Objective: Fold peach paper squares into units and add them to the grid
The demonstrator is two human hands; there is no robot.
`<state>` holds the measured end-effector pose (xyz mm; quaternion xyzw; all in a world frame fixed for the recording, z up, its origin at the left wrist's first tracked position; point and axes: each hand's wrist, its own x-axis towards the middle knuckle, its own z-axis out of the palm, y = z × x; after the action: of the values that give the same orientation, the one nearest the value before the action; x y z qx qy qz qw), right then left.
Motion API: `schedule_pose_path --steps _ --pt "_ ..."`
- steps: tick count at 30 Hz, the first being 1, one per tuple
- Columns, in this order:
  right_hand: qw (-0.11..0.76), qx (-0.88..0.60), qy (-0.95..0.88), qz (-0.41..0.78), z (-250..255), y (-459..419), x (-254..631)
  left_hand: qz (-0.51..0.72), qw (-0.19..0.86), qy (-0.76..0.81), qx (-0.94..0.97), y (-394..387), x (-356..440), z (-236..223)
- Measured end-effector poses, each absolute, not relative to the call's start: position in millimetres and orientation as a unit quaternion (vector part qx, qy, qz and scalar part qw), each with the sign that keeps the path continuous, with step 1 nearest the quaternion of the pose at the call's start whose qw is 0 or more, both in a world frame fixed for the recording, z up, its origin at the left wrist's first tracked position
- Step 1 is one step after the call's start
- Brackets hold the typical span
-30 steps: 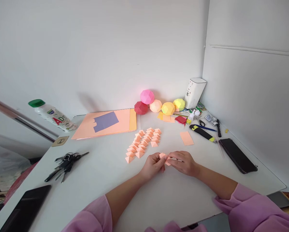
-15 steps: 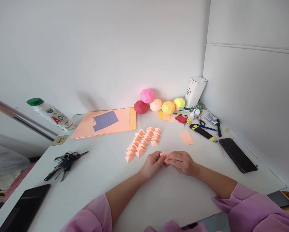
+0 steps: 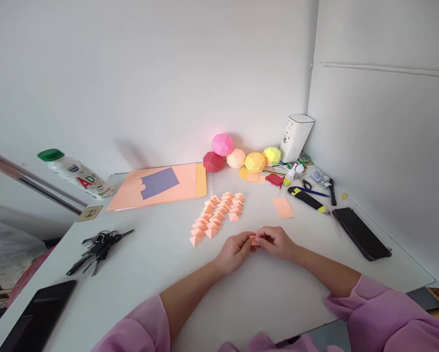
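The person's left hand [image 3: 234, 252] and right hand [image 3: 278, 241] meet over the bench [image 3: 142, 293], both pinching a small peach paper piece [image 3: 255, 241] between their fingertips, nearer the person than the rows of folded peach pyramids [image 3: 218, 216] and the flat peach card [image 3: 283, 208] lying near a black-and-yellow cutter [image 3: 307, 199].

Lilac sleeves, loose and plain: the left sleeve [image 3: 141, 323] stops around the elbow in a wide edge, the right sleeve [image 3: 388, 315] hangs in soft folds, and matching fabric [image 3: 262, 342] bunches at the near middle
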<state>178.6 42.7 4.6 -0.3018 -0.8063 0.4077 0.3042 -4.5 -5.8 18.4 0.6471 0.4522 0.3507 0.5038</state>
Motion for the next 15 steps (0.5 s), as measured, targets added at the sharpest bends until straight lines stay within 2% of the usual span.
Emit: schedule_pose_path --steps 5,11,15 --pt "0.276 -0.352 -0.739 0.504 8 44 179 0.352 0.489 0.430 0.672 -6 -4 18" --pt "0.259 -0.347 -0.681 0.591 11 45 179 0.343 0.434 0.416 0.722 -7 -4 10" --pt "0.253 -0.331 -0.661 0.624 10 44 180 0.334 0.451 0.397 0.726 -6 -4 8"
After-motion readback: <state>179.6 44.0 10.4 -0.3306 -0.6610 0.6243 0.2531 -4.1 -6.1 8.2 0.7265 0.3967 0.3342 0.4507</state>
